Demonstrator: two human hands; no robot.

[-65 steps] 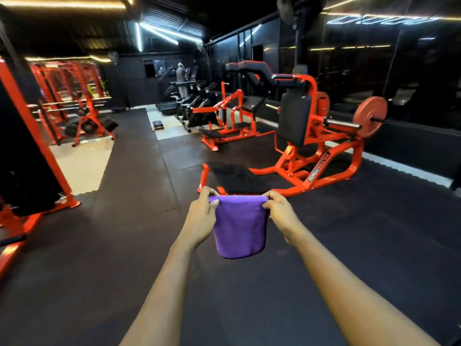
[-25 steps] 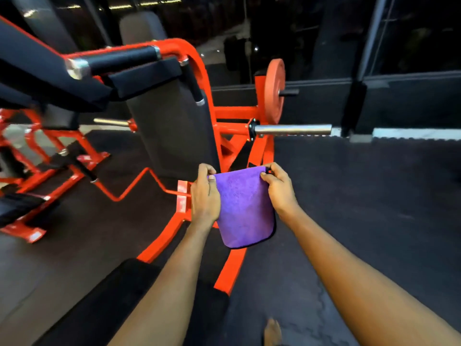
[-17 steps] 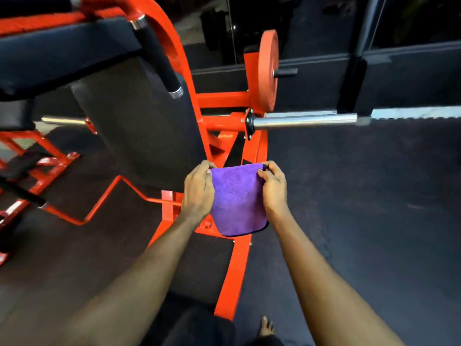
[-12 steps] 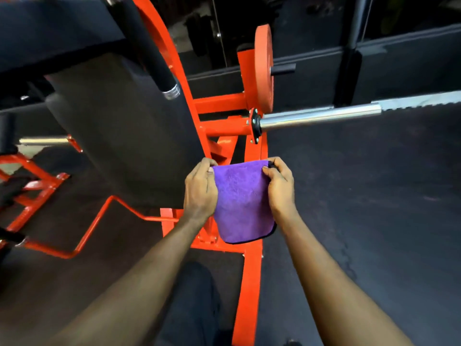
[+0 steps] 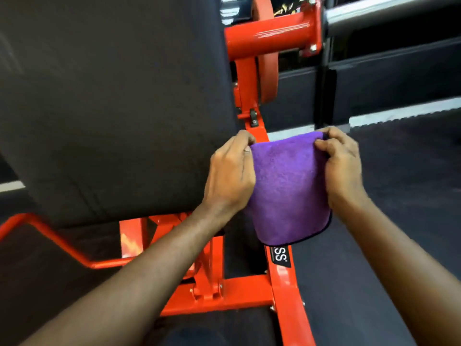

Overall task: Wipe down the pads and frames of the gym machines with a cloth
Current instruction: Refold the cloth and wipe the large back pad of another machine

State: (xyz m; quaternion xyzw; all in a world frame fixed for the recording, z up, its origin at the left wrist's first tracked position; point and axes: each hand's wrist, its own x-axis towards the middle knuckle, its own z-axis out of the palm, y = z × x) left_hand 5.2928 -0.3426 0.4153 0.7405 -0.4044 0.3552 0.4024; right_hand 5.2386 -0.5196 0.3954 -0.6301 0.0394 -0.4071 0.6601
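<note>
Your wiping looks unstarted: the cloth touches neither the big black pad (image 5: 112,108) at 10 o'clock nor the orange frame (image 5: 287,290) at 6 o'clock. The purple cloth (image 5: 287,191) hangs folded at centre, just right of the pad, long axis running 12 to 6, free end down. Your left hand (image 5: 229,176) and right hand (image 5: 344,168) each keep a narrow grip, pinching a top corner.
</note>
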